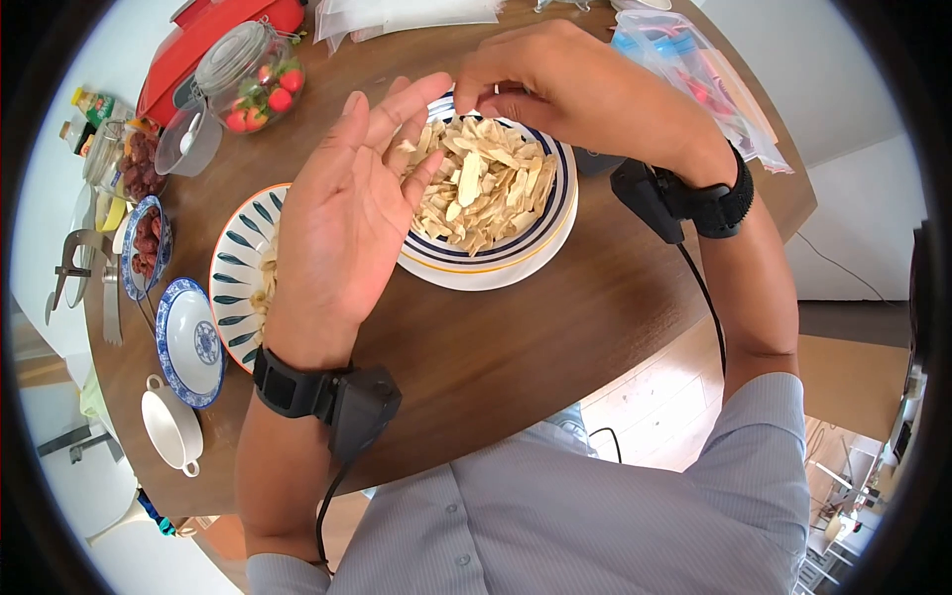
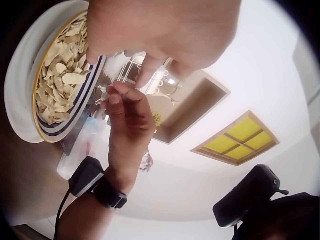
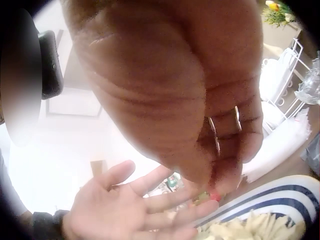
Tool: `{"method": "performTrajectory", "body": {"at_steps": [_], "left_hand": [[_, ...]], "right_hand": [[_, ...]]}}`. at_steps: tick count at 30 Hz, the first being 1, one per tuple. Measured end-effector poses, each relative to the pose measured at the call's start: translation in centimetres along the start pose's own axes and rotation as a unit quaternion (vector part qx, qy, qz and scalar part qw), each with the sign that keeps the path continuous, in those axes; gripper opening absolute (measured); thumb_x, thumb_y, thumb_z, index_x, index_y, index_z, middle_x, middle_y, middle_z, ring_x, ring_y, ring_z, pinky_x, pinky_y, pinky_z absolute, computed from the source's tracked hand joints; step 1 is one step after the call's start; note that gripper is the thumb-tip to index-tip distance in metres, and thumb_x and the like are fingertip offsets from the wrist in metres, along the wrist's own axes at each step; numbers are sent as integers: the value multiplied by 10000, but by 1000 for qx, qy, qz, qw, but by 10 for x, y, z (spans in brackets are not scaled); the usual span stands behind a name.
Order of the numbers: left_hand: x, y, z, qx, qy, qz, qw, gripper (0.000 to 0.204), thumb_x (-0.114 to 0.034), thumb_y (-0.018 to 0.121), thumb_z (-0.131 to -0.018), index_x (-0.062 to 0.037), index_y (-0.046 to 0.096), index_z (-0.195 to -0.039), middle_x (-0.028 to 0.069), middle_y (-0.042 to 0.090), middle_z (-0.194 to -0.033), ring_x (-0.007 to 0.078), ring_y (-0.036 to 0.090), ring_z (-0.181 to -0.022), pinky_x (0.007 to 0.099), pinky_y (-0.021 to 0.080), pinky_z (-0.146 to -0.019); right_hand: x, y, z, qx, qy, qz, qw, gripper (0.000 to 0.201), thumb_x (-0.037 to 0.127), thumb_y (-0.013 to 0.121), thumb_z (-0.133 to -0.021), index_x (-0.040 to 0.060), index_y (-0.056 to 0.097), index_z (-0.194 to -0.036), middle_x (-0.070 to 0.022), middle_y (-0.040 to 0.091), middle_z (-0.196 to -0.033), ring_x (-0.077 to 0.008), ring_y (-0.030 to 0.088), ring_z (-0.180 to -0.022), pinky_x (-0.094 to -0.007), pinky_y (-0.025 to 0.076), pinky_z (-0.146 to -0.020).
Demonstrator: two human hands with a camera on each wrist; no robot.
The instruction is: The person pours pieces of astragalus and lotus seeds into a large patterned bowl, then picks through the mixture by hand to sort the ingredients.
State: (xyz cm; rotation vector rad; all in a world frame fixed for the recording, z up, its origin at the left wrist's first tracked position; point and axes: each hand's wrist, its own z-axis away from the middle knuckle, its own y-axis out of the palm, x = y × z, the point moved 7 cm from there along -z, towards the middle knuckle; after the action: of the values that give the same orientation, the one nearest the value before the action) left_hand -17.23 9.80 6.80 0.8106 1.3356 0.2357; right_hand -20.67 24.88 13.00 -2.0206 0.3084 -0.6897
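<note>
My left hand point(image 1: 347, 223) is raised with palm up and fingers spread, at the left side of the blue-striped plate point(image 1: 567, 183); it holds nothing. Pale dried slices point(image 1: 486, 188) are heaped on that plate, which sits on a larger white plate point(image 1: 540, 266). Above the far rim hangs my right hand point(image 1: 540, 74), its fingers loosely bent and nothing visible between them. The right wrist view shows its palm point(image 3: 165, 85) close up, with the left palm point(image 3: 115, 210) below. Partly hidden behind my left forearm, a leaf-patterned plate point(image 1: 233, 268) bears more pale slices.
At the far left stand a glass jar of strawberries point(image 1: 253, 79), a clear plastic cup point(image 1: 188, 139), and a bowl of dark red dried fruit point(image 1: 147, 243). Nearer are a blue-and-white dish point(image 1: 188, 342) and a white two-handled bowl point(image 1: 171, 426). Plastic bags point(image 1: 684, 69) lie at the far right.
</note>
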Motion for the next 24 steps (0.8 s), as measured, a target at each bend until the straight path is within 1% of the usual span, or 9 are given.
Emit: {"method": "performTrajectory", "body": {"at_steps": [4,7,9,10,12,13,15,16,24], "left_hand": [[-3,5,4,12,4,28,1000,613,-433,445,-1106,40,428,-1496,122,420,-1603,219,402,-1412,390,325,-1171],[-5,2,8,10,4,50,999,636,-423,439,-1109,59,392,-1521,152,418,-1596,250,379,-1468,407,326,-1187],[-7,7,11,53,-5,101,994,665,-384,372,-1121,106,281,-1560,273,284,-1653,406,239,-1556,513,222,-1266],[-8,4,13,53,-5,103,993,665,-384,372,-1121,106,281,-1560,273,284,-1653,406,239,-1556,513,222,-1266],[-12,-3,23,56,-14,201,978,645,-343,352,-1128,127,252,-1559,326,231,-1650,463,179,-1559,539,178,-1285],[-14,-7,29,55,-14,204,977,645,-343,352,-1128,127,252,-1559,326,231,-1650,463,179,-1559,539,178,-1285],[-25,-19,43,36,20,230,972,621,-306,342,-1132,134,238,-1557,332,179,-1662,480,132,-1563,540,156,-1296],[-31,-22,49,46,22,252,966,609,-288,334,-1135,135,225,-1560,336,147,-1667,470,103,-1569,539,154,-1299],[-51,-52,84,1,40,245,969,569,-255,310,-1143,124,236,-1561,332,159,-1664,455,97,-1573,533,182,-1301]], "right_hand": [[14,-12,-6,53,22,-54,997,106,-9,662,-916,-37,669,-1018,-211,711,-871,-361,718,-839,-392,555,-756],[15,-9,-12,61,35,-69,995,76,3,651,-915,-33,655,-982,-226,701,-865,-425,688,-864,-428,543,-764],[13,-7,-15,96,82,-44,991,89,8,664,-918,-26,663,-1000,-211,708,-880,-401,700,-858,-420,545,-751],[9,-1,-14,98,82,-44,991,89,8,664,-918,-26,663,-1000,-211,708,-880,-401,700,-858,-420,545,-751],[11,10,-14,59,25,-46,997,87,4,701,-889,-16,658,-963,-135,685,-828,-273,658,-754,-366,514,-683],[12,11,-12,61,26,-46,997,87,4,701,-889,-16,658,-963,-135,685,-828,-273,658,-754,-366,514,-683],[22,29,-7,193,76,-75,975,79,40,712,-858,14,695,-930,-148,709,-808,-329,706,-791,-398,538,-712],[24,35,-3,218,64,-48,973,97,29,727,-843,19,694,-933,-134,720,-841,-330,709,-805,-405,538,-713],[34,48,9,160,50,20,986,135,24,761,-795,13,634,-839,-121,700,-862,-349,685,-858,-427,534,-740]]}}
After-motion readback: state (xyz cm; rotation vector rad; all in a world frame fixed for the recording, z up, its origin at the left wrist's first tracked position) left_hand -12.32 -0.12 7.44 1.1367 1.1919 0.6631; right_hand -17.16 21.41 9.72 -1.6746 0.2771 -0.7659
